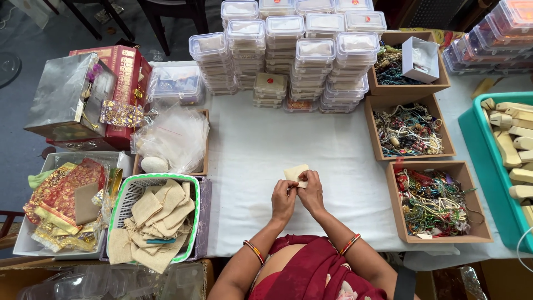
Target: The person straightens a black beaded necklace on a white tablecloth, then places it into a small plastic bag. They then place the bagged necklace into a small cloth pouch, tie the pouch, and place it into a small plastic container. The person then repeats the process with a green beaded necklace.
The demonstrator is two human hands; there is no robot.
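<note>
- A small beige cloth pouch (296, 174) was held between both hands just above the white table covering (250, 144), near the front edge and close to the body, where it could be worked on in plain sight.
- The left hand (283, 200) was closed in a narrow pinch on the pouch's lower left edge, fingers curled in.
- The right hand (311, 191) was closed over the pouch's right side, thumb and fingers pressed to the cloth, seemingly so that its mouth could be steadied.
- A green-rimmed basket (191, 222) of similar beige pouches was placed to the left, within easy reach, probably as the supply.
- A tray of red and gold fabric bags (66, 200) was set further left.
- Three brown boxes of tangled beaded strings (433, 203) were lined up along the right, one behind another.
- A teal tray (483, 166) with pale wooden pieces was seen at the right edge.
- Clear plastic bags (175, 136) were piled in a box behind the basket.
- Stacks of clear lidded containers (294, 55) were ranged along the far side, out of the working space.
</note>
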